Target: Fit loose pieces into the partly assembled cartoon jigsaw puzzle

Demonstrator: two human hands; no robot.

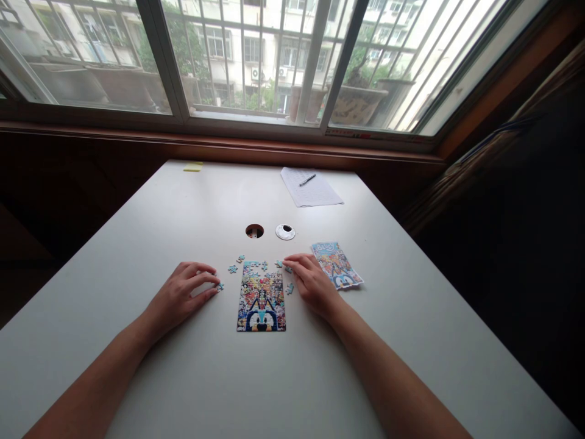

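Lying near the middle of the white table [201, 372], between both hands, was a jigsaw [262, 305], portrait way up, bottom edge toward the person. Lower part looked complete: dark-blue cartoon face, pointed ears, pale blue brow, black nose. Above that, a dense crowd of small multicoloured figures. Top was ragged: pale blue at the upper left corner, gaps along the rest.

Left hand [189, 285]: palm down, off the jigsaw's left side, fingers bent, thumb just below them, tips at a small blue piece [220, 286]. Couldn't tell if it was pinched or only touched.

Right hand [311, 281]: angled inward at the upper right corner, fingers stretched close together over small pieces. Thumb hidden from where I stood, so couldn't call the grip.

Loose pieces [233, 268] sat beyond the left fingertips; another piece [289, 288] just right of the jigsaw. Beside the right hand, a picture sheet [338, 265] with a matching face.

Farther: round cable hole [255, 231], its cover [285, 232] alongside. Then paper [315, 190] with a pen [308, 180] on it, yellow notes [192, 166] off left, barred window [256, 61] behind.
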